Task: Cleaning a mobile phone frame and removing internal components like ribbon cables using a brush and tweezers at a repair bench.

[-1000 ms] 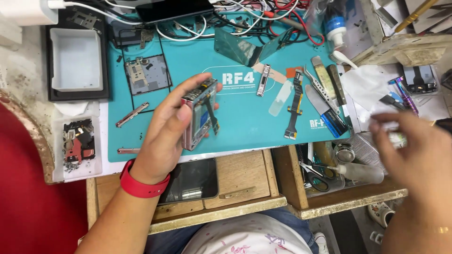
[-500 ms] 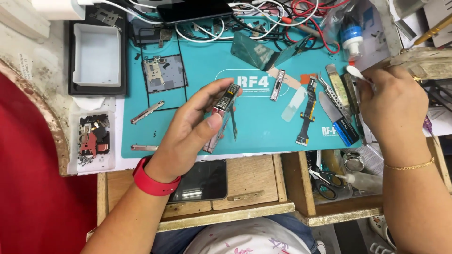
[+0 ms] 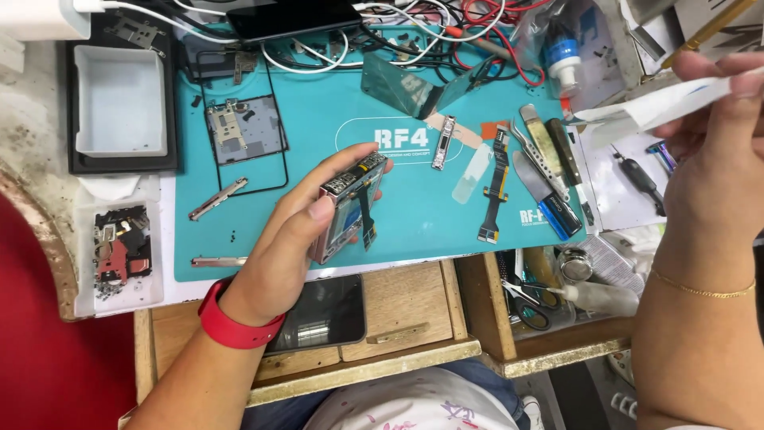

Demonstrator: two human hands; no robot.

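Teal mat (image 3: 414, 231) on surface; left hand (image 3: 298, 239) grips opened phone chassis (image 3: 350, 203) w/ flex cable just above it, fingers wrapped round; right hand (image 3: 712, 151) pinches white paper strip (image 3: 652, 107) at far right

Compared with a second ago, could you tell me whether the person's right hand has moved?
Yes. The right hand has risen from beside the open drawer to above the teal mat's right edge, now pinching a white strip.
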